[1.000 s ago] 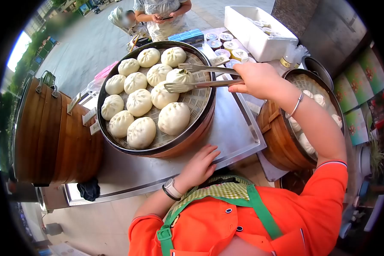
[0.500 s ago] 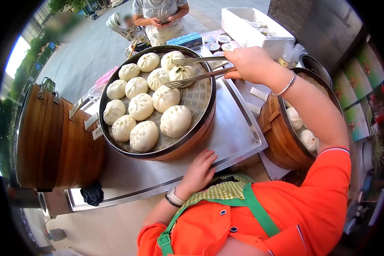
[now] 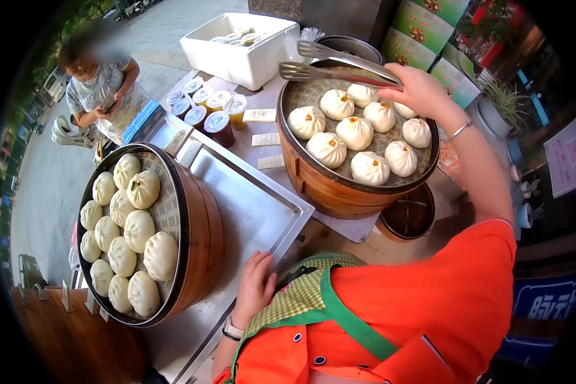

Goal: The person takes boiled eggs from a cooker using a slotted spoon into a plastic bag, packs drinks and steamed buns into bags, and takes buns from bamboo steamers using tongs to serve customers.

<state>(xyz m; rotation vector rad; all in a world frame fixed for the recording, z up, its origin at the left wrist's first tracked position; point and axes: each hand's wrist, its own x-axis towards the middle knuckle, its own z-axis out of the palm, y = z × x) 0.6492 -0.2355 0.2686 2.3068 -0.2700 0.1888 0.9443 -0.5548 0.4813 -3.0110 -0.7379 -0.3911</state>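
My right hand [image 3: 422,96] grips metal tongs [image 3: 339,69] over the right-hand bamboo steamer [image 3: 329,195]. The tongs' tips are spread, with no bun between them. Below them sit several pleated buns [image 3: 354,133], some with orange filling at the top. Near the table's front edge rests my left hand [image 3: 254,288], fingers stretched out and holding nothing. To its left stands another round steamer [image 3: 204,249], filled with several larger white buns [image 3: 122,256]; one bun [image 3: 144,189] shows dark green filling at its top.
Sealed drink cups [image 3: 219,125] stand behind the metal table [image 3: 236,185], near a white foam box [image 3: 236,61]. A metal pot [image 3: 348,46] is behind the right steamer. A person [image 3: 105,96] stands across the table. More steamers [image 3: 64,339] are at lower left.
My view has turned right. The tongs in my right hand have left a bun in the left steamer and moved over the right one. My left hand stays by the table edge.
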